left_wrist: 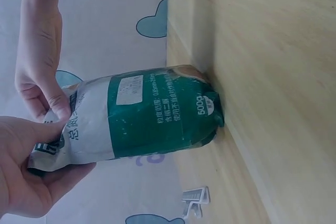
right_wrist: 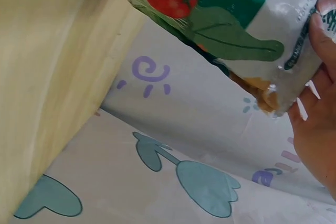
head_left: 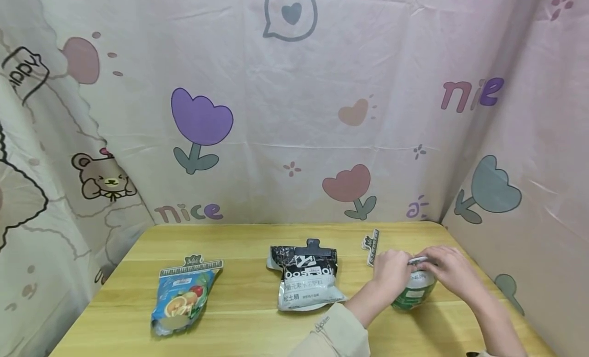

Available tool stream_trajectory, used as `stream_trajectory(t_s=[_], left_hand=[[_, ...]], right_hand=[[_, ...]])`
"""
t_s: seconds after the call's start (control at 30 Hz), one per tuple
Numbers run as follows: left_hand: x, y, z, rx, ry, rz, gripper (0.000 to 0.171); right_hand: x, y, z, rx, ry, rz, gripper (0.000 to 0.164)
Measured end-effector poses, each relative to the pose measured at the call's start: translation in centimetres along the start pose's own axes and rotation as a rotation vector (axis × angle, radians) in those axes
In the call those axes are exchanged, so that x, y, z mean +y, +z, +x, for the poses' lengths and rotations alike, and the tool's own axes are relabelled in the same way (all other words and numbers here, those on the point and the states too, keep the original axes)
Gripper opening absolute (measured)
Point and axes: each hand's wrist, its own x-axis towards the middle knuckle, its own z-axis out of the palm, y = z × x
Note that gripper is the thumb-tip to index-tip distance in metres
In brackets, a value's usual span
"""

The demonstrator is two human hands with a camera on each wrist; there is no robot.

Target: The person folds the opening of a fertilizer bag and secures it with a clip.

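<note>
A green and white plastic bag marked 500g stands upright on the right side of the table. My left hand pinches one side of its top edge, and my right hand pinches the other. Seen by the left wrist camera, the bag has its white upper part bent over between the thumbs. Vegetable pictures cover the bag's other face in the right wrist view. Just left of my left hand, a piano-key patterned clip lies loose on the table.
At the table's middle lies a black and grey bag with a black clip on its top. A blue fruit-printed bag, closed by a piano-key clip, lies to the left. Printed curtains surround the wooden table.
</note>
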Motion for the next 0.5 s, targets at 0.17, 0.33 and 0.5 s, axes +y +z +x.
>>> stream_trajectory(t_s=[0.17,0.33,0.5], left_hand=[[-0.4,0.3,-0.2,0.086,0.058,0.028,0.009],[-0.5,0.7,-0.5,0.119,0.099,0.066,0.013],[-0.5,1.0,-0.6,0.134,0.116,0.088,0.014]], right_hand=[[0.2,0.7,-0.2,0.084,-0.018,0.038,0.031],[0.1,1.3,-0.6,0.133,0.013,0.047,0.032],[0.1,1.6,-0.9,0.180,0.019,0.028,0.029]])
